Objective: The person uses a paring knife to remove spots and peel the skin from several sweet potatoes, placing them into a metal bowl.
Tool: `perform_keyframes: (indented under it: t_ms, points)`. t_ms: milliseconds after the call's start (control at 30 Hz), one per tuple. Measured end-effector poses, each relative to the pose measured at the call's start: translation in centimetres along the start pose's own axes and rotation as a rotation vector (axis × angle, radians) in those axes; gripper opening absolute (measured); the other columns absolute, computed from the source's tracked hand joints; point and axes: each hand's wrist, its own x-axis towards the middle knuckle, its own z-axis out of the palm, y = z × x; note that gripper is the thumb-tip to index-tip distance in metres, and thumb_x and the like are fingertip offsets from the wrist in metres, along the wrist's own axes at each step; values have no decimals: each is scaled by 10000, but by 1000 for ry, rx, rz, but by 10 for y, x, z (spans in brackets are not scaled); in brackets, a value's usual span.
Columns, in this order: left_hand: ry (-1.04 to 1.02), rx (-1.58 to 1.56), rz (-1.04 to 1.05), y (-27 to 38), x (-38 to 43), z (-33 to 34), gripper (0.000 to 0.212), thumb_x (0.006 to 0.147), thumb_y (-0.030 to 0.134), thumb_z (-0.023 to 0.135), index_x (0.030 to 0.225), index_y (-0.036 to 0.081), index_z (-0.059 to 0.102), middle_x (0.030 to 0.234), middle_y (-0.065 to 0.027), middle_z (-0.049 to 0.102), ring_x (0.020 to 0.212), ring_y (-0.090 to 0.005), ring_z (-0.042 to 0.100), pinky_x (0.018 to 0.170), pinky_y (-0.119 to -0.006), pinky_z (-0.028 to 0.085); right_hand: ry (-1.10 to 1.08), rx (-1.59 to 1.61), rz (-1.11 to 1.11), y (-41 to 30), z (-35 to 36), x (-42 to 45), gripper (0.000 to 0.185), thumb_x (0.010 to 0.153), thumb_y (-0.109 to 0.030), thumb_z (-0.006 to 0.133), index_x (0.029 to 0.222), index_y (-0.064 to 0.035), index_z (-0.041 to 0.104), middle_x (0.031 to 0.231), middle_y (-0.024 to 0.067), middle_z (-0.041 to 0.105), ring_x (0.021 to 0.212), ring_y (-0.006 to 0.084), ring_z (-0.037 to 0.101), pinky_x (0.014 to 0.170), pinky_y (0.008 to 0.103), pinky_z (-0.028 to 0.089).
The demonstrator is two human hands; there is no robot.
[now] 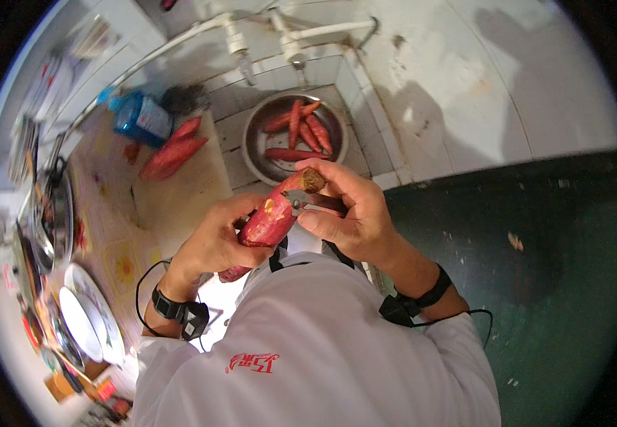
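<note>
A thick red-skinned sweet potato is gripped in my left hand, with its brown cut end pointing up and to the right. Small pale patches show where its skin is broken. My right hand holds a small pivoted metal hand tool with dark handles; whether it is a peeler, shears or pliers is unclear. The tool's head rests against the sweet potato's side near the cut end. My right fingers also reach over that end. Beyond my hands, a metal basin holds several slender reddish roots.
The basin stands in a tiled sink below two taps. On the left counter, red roots lie on a cutting board beside a blue bottle. White bowls and a pan stand farther left. Dark green floor spreads at right.
</note>
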Motion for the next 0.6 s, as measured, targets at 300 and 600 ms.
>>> perform_keyframes:
  t_ms: [300, 600]
  points:
    - [-216, 446, 312, 11, 0, 44, 571, 617, 145, 792, 1141, 22, 602, 982, -156, 625, 940, -339, 630, 828, -387, 498, 424, -11, 8, -15, 35, -111, 561, 869, -162, 742, 1333, 13, 479, 1165, 90, 650, 1056, 133, 615, 930, 289, 499]
    - [-365, 640, 600, 39, -44, 157, 528, 609, 164, 772, 1100, 42, 623, 917, -142, 630, 830, -342, 650, 734, -394, 533, 811, 125, -99, -35, 76, -262, 481, 880, -150, 725, 1284, 21, 527, 1106, 34, 621, 986, 87, 566, 882, 257, 479]
